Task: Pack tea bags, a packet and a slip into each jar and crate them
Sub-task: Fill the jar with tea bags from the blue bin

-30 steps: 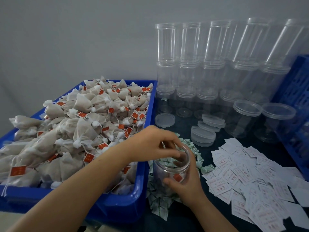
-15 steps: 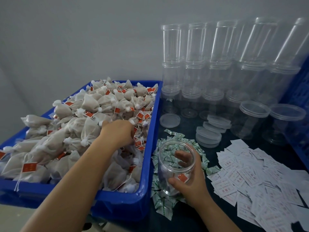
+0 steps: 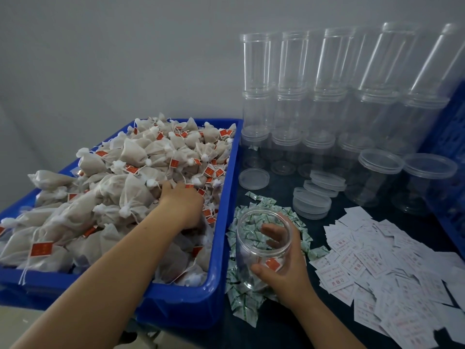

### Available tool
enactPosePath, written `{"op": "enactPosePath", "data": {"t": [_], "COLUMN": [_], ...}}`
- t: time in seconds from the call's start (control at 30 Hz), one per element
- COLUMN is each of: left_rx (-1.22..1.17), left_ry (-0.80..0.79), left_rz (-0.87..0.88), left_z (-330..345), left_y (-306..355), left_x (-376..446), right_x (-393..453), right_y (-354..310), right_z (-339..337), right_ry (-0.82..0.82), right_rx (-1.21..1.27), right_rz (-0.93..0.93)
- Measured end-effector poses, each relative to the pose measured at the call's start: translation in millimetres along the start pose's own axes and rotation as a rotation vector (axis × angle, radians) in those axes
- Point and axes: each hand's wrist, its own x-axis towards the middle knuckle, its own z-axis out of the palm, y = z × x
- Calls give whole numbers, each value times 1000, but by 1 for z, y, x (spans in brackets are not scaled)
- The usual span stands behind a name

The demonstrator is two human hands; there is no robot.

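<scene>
we are mid-fill on one jar. the left hand (image 3: pixel 185 204) has left the jar mouth, where it was a second ago, and now lies in the blue bin (image 3: pixel 221 250) among the tea bags (image 3: pixel 130 172), fingers curled down into the pile near the bin's right wall; whether a bag is actually pinched we cannot tell, the fingertips are buried. the right hand (image 3: pixel 281 265) keeps its grip on the open clear jar (image 3: pixel 261 238), thumb on the near side, fingers wrapped round the far side and seen through the plastic. the jar is tilted with its mouth toward the bin, over the heap of small green-and-white packets (image 3: pixel 251 293) at the table's near edge, just beside the bin. a red tag shows low inside the jar, so we judge at least one tea bag already in.

meaning: the drop is done and the next bag is being fetched; packet, slip and lid are not yet in hand for this jar.

white printed slips (image 3: pixel 377 273) are spread over the table's right side. loose lids (image 3: pixel 312 201) lie beyond the packets, stacked empty jars (image 3: pixel 327 96) along the back edge, two capped jars (image 3: pixel 380 177) toward the right, and a blue crate (image 3: pixel 450 152) at the right edge.
</scene>
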Motion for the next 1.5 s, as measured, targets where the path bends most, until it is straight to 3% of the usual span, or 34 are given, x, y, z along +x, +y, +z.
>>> {"op": "enactPosePath", "data": {"t": [0.23,0.4,0.9,1.03,1.2,1.5], "left_rx": [103,-109,-733,-1054,-1510,-1522], "left_ry": [110,168,622,723,667,332], "left_rz": [0,-13,40,67,292,707], "left_z": [-5,-5,-14,-22,-35,-40], "left_y": [9,0,-10,-14,-10,13], "left_x": [6,7,-4,-10,-23,-41], "right_x": [0,0,0,0,1,1], "right_y": [-1,0,1,1,1,5], "right_z": [1,1,1,1,1,1], "right_ry": [10,10,15,11,5,16], "right_rx": [9,-1,1,3,22,36], "right_rz": [-11,-19,-8,-15,-16,-15]}}
